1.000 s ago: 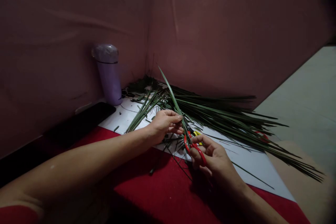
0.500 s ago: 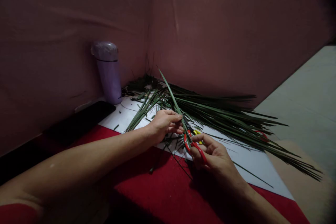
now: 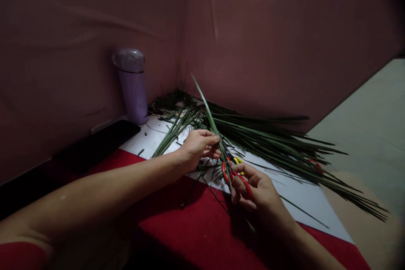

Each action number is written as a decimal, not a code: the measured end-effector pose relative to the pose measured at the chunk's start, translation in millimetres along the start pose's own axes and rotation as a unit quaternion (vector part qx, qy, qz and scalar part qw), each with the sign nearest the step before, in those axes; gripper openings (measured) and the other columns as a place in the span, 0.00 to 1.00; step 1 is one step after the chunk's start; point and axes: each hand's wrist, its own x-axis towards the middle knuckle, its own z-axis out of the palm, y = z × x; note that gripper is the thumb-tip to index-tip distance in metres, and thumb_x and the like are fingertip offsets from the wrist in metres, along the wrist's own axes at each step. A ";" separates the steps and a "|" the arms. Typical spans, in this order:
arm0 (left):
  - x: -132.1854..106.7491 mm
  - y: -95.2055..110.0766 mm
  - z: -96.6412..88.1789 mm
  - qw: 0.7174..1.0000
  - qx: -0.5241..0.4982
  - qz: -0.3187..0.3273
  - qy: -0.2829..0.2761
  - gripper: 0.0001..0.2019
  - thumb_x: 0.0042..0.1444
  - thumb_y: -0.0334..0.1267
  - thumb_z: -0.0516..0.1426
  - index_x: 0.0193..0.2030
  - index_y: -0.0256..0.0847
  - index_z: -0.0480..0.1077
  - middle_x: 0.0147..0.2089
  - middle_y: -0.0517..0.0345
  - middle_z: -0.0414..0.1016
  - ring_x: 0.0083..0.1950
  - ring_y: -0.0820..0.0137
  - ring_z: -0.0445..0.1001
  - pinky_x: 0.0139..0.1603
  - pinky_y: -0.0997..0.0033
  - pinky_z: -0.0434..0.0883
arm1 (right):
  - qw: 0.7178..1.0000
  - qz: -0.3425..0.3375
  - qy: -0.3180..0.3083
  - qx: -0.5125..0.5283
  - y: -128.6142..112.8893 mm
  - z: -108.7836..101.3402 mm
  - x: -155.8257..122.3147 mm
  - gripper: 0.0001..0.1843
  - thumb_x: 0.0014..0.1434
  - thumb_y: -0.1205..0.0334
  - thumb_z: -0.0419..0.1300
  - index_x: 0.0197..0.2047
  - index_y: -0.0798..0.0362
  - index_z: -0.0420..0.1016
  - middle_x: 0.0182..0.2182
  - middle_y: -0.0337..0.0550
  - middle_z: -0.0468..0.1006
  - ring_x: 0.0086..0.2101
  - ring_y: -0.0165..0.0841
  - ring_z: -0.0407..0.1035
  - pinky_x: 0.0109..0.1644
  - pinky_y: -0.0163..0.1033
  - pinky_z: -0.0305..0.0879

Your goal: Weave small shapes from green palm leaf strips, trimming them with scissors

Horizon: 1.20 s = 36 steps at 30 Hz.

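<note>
My left hand point(image 3: 200, 147) pinches a long green leaf blade point(image 3: 207, 107) between thumb and fingers, its pointed tip rising up and to the left. The blade's lower end runs down to the scissors point(image 3: 244, 184), whose red handles my right hand point(image 3: 257, 190) holds, with fingers in the loops. The blades of the scissors are mostly hidden behind the leaf and my left fingers. A blurred green scrap point(image 3: 250, 225) shows just below my right hand. Close behind the scissors is a tool with a yellow grip point(image 3: 238, 161), its kind unclear.
A large pile of long leaves point(image 3: 268, 139) spreads rightward over the white sheet point(image 3: 319, 209), past its edge. A smaller leaf bundle point(image 3: 174, 133) lies left. Behind it stand a purple tumbler point(image 3: 134, 97) and a dark flat object point(image 3: 98, 143). Red cloth point(image 3: 190, 228) covers the front.
My right hand has spread the scissor handles slightly and shifted a little to the right. A green scrap now appears beneath it. My left hand keeps its pinch on the leaf blade.
</note>
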 end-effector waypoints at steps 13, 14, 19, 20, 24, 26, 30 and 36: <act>-1.6 0.7 2.1 1.000 0.002 0.002 -0.007 0.06 0.51 0.29 0.56 0.26 0.34 0.63 0.21 0.59 0.67 0.20 0.75 0.69 0.25 0.72 0.70 | 0.999 -0.014 -0.045 0.022 -3.2 -0.5 -1.8 0.14 0.55 0.52 0.58 0.36 0.54 0.62 0.16 0.36 0.70 0.13 0.18 0.46 0.16 0.27 0.37; -1.9 1.4 2.3 1.000 0.004 0.004 -0.006 0.06 0.51 0.29 0.56 0.26 0.34 0.63 0.21 0.59 0.67 0.20 0.75 0.69 0.25 0.72 0.70 | 0.999 -0.014 -0.042 0.023 -3.8 -0.7 -1.8 0.15 0.55 0.52 0.59 0.35 0.54 0.62 0.15 0.35 0.69 0.13 0.18 0.46 0.16 0.27 0.37; -2.9 3.7 2.3 1.000 0.026 0.012 -0.008 0.06 0.51 0.29 0.55 0.26 0.35 0.62 0.20 0.59 0.66 0.20 0.75 0.69 0.25 0.72 0.70 | 1.000 0.016 -0.010 -0.008 -7.3 -0.7 -2.0 0.16 0.52 0.52 0.61 0.36 0.54 0.61 0.14 0.35 0.71 0.11 0.17 0.47 0.14 0.24 0.40; -3.1 3.6 2.2 0.999 0.031 0.015 -0.011 0.06 0.51 0.29 0.55 0.25 0.35 0.62 0.20 0.59 0.66 0.20 0.75 0.69 0.25 0.72 0.70 | 0.999 0.026 0.000 -0.023 -8.3 0.4 -2.5 0.18 0.51 0.52 0.62 0.36 0.53 0.61 0.14 0.35 0.71 0.10 0.18 0.48 0.14 0.24 0.42; -4.4 1.9 3.4 0.998 0.056 0.041 -0.010 0.06 0.51 0.29 0.55 0.25 0.35 0.61 0.20 0.60 0.66 0.20 0.75 0.69 0.23 0.72 0.69 | 0.993 0.059 0.035 -0.095 -13.4 8.9 -8.1 0.20 0.47 0.50 0.63 0.38 0.51 0.61 0.15 0.33 0.71 0.11 0.25 0.58 0.13 0.28 0.52; -5.1 1.1 5.2 0.995 0.073 0.063 -0.005 0.06 0.51 0.29 0.55 0.25 0.35 0.61 0.20 0.61 0.66 0.20 0.75 0.69 0.22 0.73 0.69 | 0.982 0.044 0.061 -0.172 -16.0 13.2 -11.8 0.18 0.48 0.51 0.63 0.37 0.50 0.63 0.14 0.33 0.69 0.11 0.28 0.60 0.13 0.30 0.53; -6.2 1.7 9.3 0.991 0.101 0.092 0.005 0.06 0.50 0.27 0.55 0.24 0.35 0.61 0.18 0.62 0.66 0.18 0.76 0.68 0.19 0.76 0.67 | 0.938 -0.059 0.128 -0.316 -17.8 17.4 -15.7 0.13 0.45 0.57 0.66 0.34 0.50 0.69 0.14 0.35 0.69 0.14 0.28 0.61 0.16 0.31 0.52; -5.7 3.1 8.0 0.994 0.066 0.083 0.007 0.05 0.50 0.28 0.55 0.26 0.35 0.61 0.20 0.60 0.68 0.19 0.74 0.70 0.21 0.73 0.70 | 0.984 0.007 0.089 -0.152 -8.4 18.7 -12.6 0.20 0.47 0.51 0.64 0.41 0.49 0.64 0.13 0.28 0.65 0.11 0.26 0.57 0.14 0.31 0.55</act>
